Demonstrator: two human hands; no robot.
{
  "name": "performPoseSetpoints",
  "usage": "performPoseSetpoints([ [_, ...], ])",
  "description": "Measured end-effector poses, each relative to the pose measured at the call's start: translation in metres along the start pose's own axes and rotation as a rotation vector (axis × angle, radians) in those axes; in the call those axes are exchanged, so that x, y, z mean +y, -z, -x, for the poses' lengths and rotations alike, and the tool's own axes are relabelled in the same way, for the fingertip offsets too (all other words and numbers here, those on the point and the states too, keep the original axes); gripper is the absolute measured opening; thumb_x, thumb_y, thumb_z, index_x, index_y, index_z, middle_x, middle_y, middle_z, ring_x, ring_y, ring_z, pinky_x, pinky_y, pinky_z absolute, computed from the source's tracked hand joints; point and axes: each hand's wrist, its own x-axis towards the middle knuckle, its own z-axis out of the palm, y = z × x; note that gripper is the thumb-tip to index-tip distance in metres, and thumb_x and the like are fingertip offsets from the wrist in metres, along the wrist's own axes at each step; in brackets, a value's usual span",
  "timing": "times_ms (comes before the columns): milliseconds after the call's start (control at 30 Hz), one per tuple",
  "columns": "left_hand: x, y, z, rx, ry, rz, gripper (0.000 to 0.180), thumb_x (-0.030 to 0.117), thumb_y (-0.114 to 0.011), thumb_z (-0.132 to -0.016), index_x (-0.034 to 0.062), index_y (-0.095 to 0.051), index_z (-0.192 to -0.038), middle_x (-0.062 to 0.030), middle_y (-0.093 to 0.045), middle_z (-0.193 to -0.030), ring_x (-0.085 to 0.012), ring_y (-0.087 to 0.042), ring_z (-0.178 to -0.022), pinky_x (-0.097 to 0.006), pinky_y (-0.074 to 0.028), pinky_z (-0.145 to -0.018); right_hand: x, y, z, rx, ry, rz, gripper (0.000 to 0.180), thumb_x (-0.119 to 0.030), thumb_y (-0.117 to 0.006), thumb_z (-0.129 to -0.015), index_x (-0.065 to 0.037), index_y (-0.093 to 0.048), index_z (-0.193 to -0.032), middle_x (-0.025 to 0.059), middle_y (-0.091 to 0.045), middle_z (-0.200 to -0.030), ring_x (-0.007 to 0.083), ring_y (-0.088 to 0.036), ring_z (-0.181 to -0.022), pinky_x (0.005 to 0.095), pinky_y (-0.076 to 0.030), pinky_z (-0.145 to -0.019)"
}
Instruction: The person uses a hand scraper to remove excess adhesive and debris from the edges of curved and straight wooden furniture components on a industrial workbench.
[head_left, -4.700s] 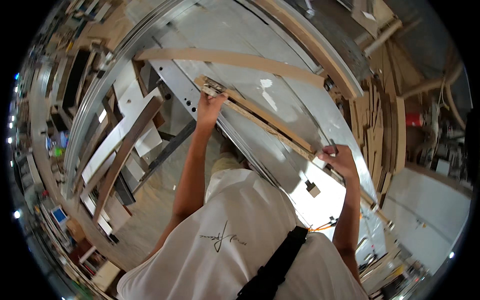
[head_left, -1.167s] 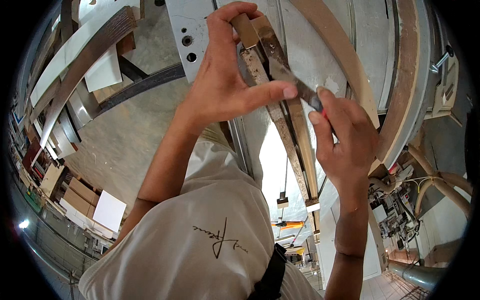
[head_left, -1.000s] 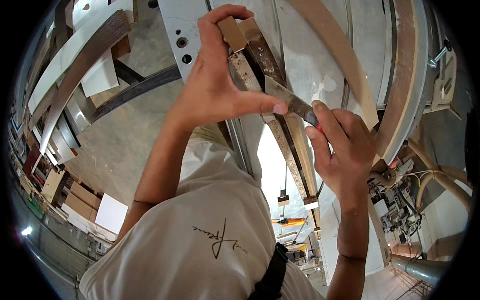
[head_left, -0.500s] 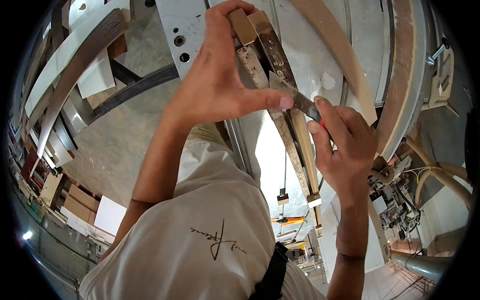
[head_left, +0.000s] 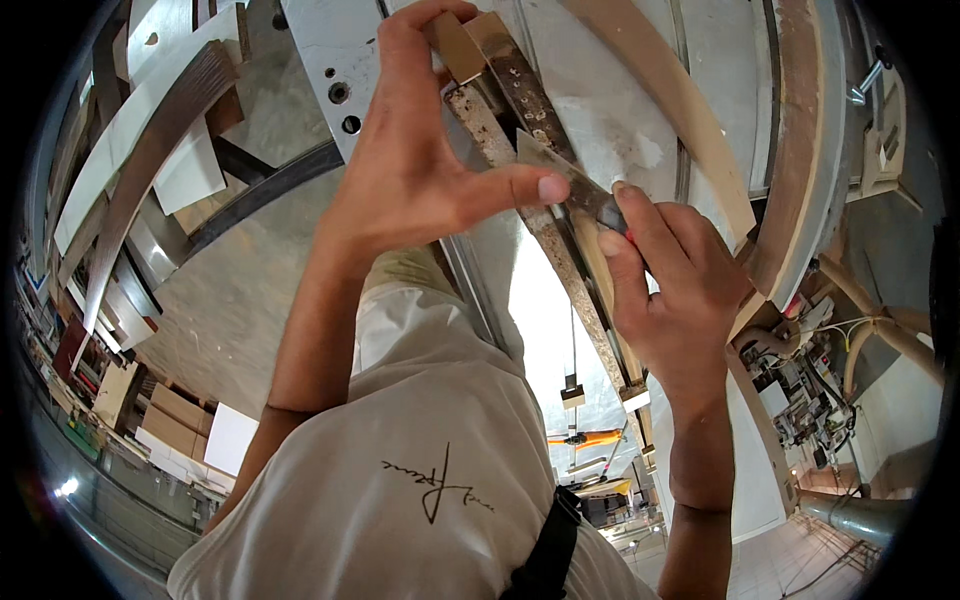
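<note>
A long narrow wooden strip [head_left: 520, 180] with dried glue on its face runs from the top centre down to the lower right. My left hand [head_left: 420, 170] grips its upper end, thumb stretched out across it. My right hand [head_left: 670, 290] is closed on the handle of a flat metal scraper [head_left: 565, 175], whose blade lies against the strip just beside my left thumb tip. A second strip lies against the first along its right side.
A grey metal table [head_left: 320, 50] with holes lies under the strip. Curved wooden pieces [head_left: 680, 110] arc at the upper right. Wooden boards [head_left: 140, 170] and stacked panels [head_left: 170, 425] sit at the left, machinery [head_left: 810, 390] at the right.
Earlier my hands were far apart on the long strip. They have come close together, and the scraper blade has shifted slightly along the strip beside my left thumb.
</note>
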Motion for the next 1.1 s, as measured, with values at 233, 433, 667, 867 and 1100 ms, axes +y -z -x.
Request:
performPoseSetpoints([
  [233,0.001,-0.001,-0.001,0.007,0.019,0.034,0.120,0.049,-0.099,-0.061,0.0005,-0.031,-0.147,-0.0183,-0.049,-0.140,-0.0313,-0.056,-0.126,-0.043,-0.051,-0.105,-0.003,-0.004,0.003,0.029,-0.053,-0.020,0.031,-0.016,-0.082,-0.080,-0.010,-0.075,-0.110,0.0040,-0.058,-0.081,0.0205,-0.061,-0.067,0.0333,-0.052,-0.058],
  [433,-0.001,-0.002,-0.003,-0.028,-0.017,-0.022,0.121,0.052,-0.098,-0.060,0.0012,-0.030,-0.146,-0.0173,-0.048,-0.140,-0.0312,-0.056,-0.127,-0.044,-0.051,-0.106,-0.003,-0.013,0.009,0.106,-0.076,-0.014,0.032,-0.016,-0.082,-0.079,-0.010,-0.075,-0.110,0.0042,-0.058,-0.081,0.0206,-0.062,-0.068,0.0323,-0.053,-0.060],
  [667,-0.007,0.000,0.001,0.024,-0.023,0.045,0.126,0.054,-0.101,-0.052,-0.0001,-0.032,-0.143,-0.0173,-0.050,-0.132,-0.0292,-0.056,-0.124,-0.045,-0.048,-0.108,0.016,0.005,0.015,0.033,-0.263,-0.398,0.037,-0.020,-0.073,-0.091,-0.008,-0.068,-0.125,0.0071,-0.065,-0.089,0.0182,-0.064,-0.076,0.0328,-0.053,-0.065],
  [867,0.002,0.009,-0.004,-0.110,0.054,-0.059,0.131,0.052,-0.100,-0.055,0.0090,-0.025,-0.153,-0.0155,-0.042,-0.149,-0.0340,-0.048,-0.136,-0.047,-0.041,-0.114,0.032,0.025,-0.014,-0.240,-0.465,-1.034,0.034,-0.022,-0.051,-0.105,0.001,-0.060,-0.129,0.0081,-0.069,-0.093,0.0088,-0.062,-0.076,0.0252,-0.051,-0.068],
  [1100,0.003,0.023,-0.008,-0.220,0.036,-0.074,0.123,0.043,-0.094,-0.071,0.0079,-0.015,-0.158,-0.0198,-0.039,-0.152,-0.0388,-0.042,-0.142,-0.048,-0.036,-0.118,0.021,0.025,-0.092,-0.430,-0.435,-0.997,0.030,-0.024,-0.051,-0.108,0.001,-0.061,-0.122,0.0038,-0.064,-0.078,0.0082,-0.056,-0.068,0.0266,-0.046,-0.061],
])
